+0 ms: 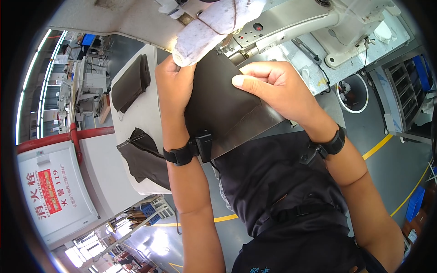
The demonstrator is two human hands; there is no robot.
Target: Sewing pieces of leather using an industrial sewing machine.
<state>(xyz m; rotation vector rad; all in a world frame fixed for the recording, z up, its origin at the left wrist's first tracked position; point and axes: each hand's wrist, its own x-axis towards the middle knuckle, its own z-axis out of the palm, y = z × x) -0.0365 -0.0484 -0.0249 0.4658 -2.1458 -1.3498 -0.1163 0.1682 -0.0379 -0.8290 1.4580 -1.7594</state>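
Observation:
A dark brown leather-like panel lies on the metal plate of a sewing machine, under its head. My right hand pinches the panel's right edge between thumb and bent fingers. On the panel's left edge, my left hand is closed; its fingertips are partly hidden by a white cloth-wrapped part hanging from the machine. The needle and the stitching spot cannot be seen behind that wrapping. Both wrists wear black straps with small devices.
On the pale table to the left lie a folded dark brown piece and more dark brown pieces. Tweezers-like tool rests on the right tabletop. A white-rimmed bin and a metal rack stand at right.

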